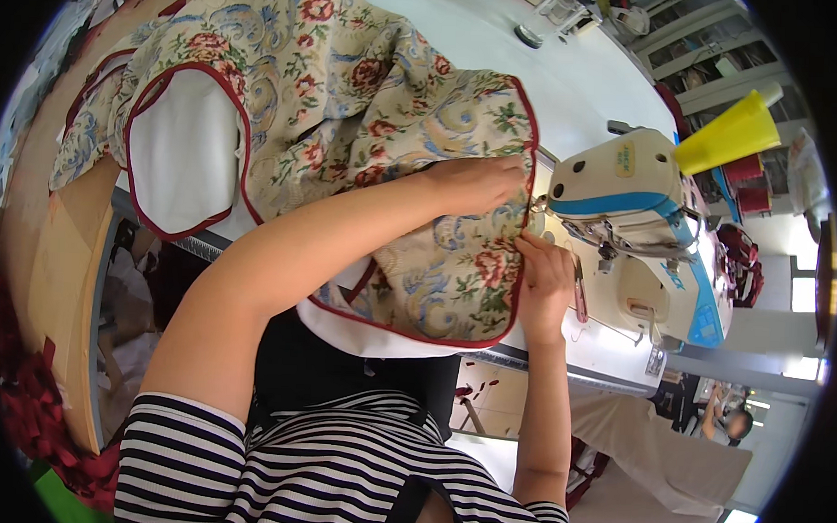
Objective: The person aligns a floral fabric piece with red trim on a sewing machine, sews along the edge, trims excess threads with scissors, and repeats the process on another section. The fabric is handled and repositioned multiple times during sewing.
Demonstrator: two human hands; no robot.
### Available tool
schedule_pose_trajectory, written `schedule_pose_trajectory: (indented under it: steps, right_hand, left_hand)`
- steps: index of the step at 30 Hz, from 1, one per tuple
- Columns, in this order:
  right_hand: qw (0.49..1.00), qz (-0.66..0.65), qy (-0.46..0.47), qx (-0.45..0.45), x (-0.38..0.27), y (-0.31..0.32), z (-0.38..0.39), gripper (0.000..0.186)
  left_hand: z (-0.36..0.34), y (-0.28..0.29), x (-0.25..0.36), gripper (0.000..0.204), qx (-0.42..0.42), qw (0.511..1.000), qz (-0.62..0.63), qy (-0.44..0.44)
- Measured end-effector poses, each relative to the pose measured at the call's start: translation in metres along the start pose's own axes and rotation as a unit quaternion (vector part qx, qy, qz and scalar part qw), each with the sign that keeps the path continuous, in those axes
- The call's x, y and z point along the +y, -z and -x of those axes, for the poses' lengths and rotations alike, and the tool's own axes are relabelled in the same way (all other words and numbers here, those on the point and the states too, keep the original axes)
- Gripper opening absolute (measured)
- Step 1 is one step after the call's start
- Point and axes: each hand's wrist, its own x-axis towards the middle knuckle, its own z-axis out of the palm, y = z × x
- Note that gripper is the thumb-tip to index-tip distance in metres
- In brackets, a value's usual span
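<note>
- Table (500, 43), white, bearing the whole job; most of the cloth lies spread across it to the left
- Floral fabric (351, 84), cream with red roses and blue scrolls, edged in dark red piping (416, 333); piping already runs round the visible curves, so by my judgement much of the edging is sewn, and the stretch at the needle is what remains
- Sewing machine (638, 191), cream with blue trim, its head just right of the cloth's edge
- Yellow cone (729, 134) behind the machine
- Left hand (477, 182) lying flat on the fabric, fingers closed together, pressing it beside the presser foot
- Right hand (542, 275) with fingers curled, pinching the piped edge just before the needle
</note>
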Motion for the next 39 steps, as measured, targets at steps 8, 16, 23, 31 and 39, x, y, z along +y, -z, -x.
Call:
schedule_pose_trajectory:
  steps: [8,16,23,31,39]
  right_hand:
    - [0.999,-0.041,-0.032,-0.013,-0.062,-0.001,0.034,0.038]
    - [0.998,-0.050,-0.038,0.018,-0.064,-0.005,0.038,0.034]
    - [0.997,-0.070,-0.030,0.028,-0.066,-0.001,0.036,0.030]
    - [0.989,-0.132,0.057,0.040,-0.078,-0.003,0.040,0.027]
    - [0.988,-0.151,-0.033,-0.009,-0.034,0.005,0.024,0.020]
  left_hand:
    - [0.059,0.024,0.017,0.040,-0.125,0.984,0.116,0.045]
    - [0.057,0.041,0.034,0.034,-0.146,0.983,0.063,0.089]
    - [0.097,0.056,0.074,0.049,-0.105,0.991,-0.079,0.014]
    - [0.147,0.026,0.132,0.069,-0.005,0.977,-0.215,0.013]
    - [0.164,0.069,0.129,0.022,0.199,0.844,0.392,0.308]
